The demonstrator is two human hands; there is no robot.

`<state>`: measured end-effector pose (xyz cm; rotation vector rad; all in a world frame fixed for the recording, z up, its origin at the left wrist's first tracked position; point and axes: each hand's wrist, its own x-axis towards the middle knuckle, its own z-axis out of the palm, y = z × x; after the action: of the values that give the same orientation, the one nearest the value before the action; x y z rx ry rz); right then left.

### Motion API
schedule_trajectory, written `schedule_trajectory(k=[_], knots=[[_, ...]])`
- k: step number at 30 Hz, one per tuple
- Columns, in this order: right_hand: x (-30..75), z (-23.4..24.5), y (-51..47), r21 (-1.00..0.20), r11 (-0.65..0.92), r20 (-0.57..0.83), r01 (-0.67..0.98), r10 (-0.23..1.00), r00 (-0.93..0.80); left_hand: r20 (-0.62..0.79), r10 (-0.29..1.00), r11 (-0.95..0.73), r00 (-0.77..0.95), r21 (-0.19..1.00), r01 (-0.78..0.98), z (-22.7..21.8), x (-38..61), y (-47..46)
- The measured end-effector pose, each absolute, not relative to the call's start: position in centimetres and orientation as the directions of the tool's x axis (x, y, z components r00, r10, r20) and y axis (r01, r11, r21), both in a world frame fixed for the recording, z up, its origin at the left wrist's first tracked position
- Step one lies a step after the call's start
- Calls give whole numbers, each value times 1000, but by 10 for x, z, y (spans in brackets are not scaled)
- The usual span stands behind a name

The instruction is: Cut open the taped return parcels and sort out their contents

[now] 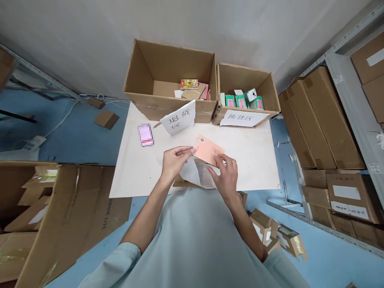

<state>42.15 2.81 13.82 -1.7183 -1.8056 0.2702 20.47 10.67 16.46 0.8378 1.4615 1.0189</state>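
A flat pink packet or card (208, 149) with a small barcode is held tilted above the white table, in front of my body. My left hand (177, 160) pinches its left edge between thumb and fingers. At its lower right edge, the curled fingers of my right hand (227, 176) grip it, the thumb apart below. Under the packet lie a crumpled white paper or wrapper (191, 172) and a brown cardboard piece (179, 183), both partly hidden by my hands and shirt.
Behind stand a large open carton (168, 105) with several small packs and a smaller carton (216, 114) with green-and-pink boxes. Handwritten paper signs (180, 117) hang in front. A blurred pinkish item (146, 135) lies left on the table (132, 172). Shelved cartons (327, 120) line the right.
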Motion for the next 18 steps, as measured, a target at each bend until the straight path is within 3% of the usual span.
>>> schedule_trajectory(k=[2,5,7,10,13,18], knots=[[418,130,26,-503,130,297,855,954,30,-381,915,378,-135,925,-49,165,204,106],[417,127,29,-609,82,280,789,953,117,-355,931,350,-83,934,-67,165,206,103],[418,132,33,-765,-8,180,644,958,226,-310,949,304,-57,948,-93,163,209,101],[419,143,39,-943,-217,-121,252,929,349,-255,963,246,-90,964,-103,157,213,97],[421,149,43,-952,-301,-303,-62,885,353,-289,956,286,-51,957,-55,149,217,93],[423,147,43,-940,-322,-342,-113,878,334,-373,925,379,78,921,-88,145,227,85]])
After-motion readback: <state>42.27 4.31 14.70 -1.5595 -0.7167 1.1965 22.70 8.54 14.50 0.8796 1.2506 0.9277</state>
